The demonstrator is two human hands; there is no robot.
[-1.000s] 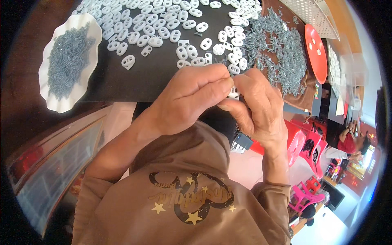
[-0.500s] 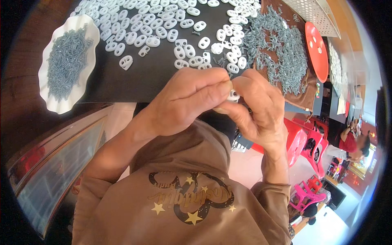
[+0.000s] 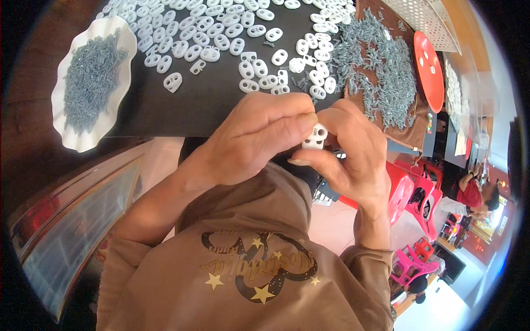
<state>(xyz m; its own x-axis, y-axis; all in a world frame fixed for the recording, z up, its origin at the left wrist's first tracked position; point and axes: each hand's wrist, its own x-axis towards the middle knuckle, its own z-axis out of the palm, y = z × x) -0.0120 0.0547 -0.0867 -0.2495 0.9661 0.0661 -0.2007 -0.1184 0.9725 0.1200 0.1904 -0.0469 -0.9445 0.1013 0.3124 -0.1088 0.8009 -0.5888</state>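
Above the table's near edge, both my hands meet around a small white two-hole plastic cord lock point(image 3: 315, 138). The thumb and forefinger of my left hand point(image 3: 256, 138) pinch its upper left edge. My right hand point(image 3: 356, 149) curls round its right side, the thumb lying just below it. Whether a spring sits inside the cord lock cannot be made out. Beyond my hands, many similar white plastic pieces point(image 3: 173, 82) are scattered over the dark tabletop point(image 3: 149, 113), and a few loose springs lie among them.
On the left stands a scalloped white dish point(image 3: 59, 91) heaped with small metal springs point(image 3: 91, 85). More springs point(image 3: 386, 77) spread over a brown cloth point(image 3: 406, 135) at the right. Beside them is a red plate point(image 3: 429, 83) with several white bits. Red stools point(image 3: 402, 190) and a person point(image 3: 475, 190) are farther right.
More of the cord lock shows now, as it sits lower between my fingers. My right thumb has moved down, away from my left fingertips.
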